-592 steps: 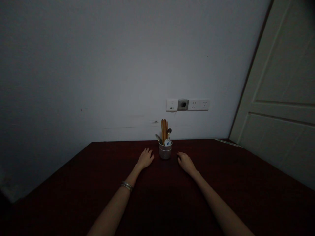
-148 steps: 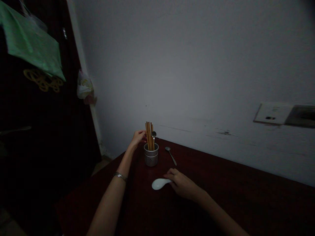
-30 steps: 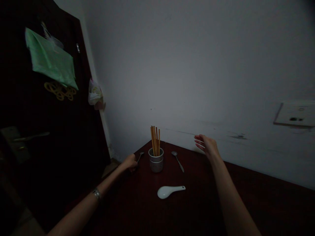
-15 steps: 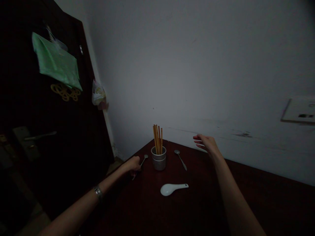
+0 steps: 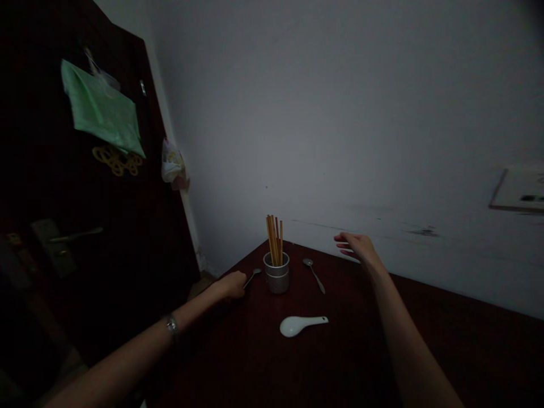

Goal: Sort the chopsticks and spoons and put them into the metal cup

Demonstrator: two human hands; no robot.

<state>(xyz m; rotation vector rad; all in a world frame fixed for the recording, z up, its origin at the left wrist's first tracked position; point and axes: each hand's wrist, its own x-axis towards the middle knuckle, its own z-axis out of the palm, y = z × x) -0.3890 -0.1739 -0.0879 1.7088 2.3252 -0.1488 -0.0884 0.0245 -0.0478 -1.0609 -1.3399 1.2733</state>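
Note:
My left hand point(image 5: 233, 284) is closed around the handle of a metal spoon point(image 5: 256, 272), whose bowl points toward the far corner of the table. Just right of that spoon stands a metal cup point(image 5: 277, 279) with several wooden chopsticks point(image 5: 275, 241) upright in it. A second metal spoon point(image 5: 315, 276) lies to the right of the cup. Nearer to me rests a white soup spoon point(image 5: 297, 325), its handle to the right. My right hand point(image 5: 356, 247) hovers above the table's right side with fingers apart, holding nothing.
The dark red table point(image 5: 263, 362) meets a white wall point(image 5: 318, 141) behind. On the left is a dark door point(image 5: 140, 255) with a handle and a green cloth point(image 5: 104, 110). A plastic bag point(image 5: 173, 165) hangs beside it. A socket plate point(image 5: 518, 190) is at right.
My left hand has turned and shifted slightly, now covering more of the spoon's handle; the near handle end no longer shows. The view has shifted a little. My right hand keeps its pose.

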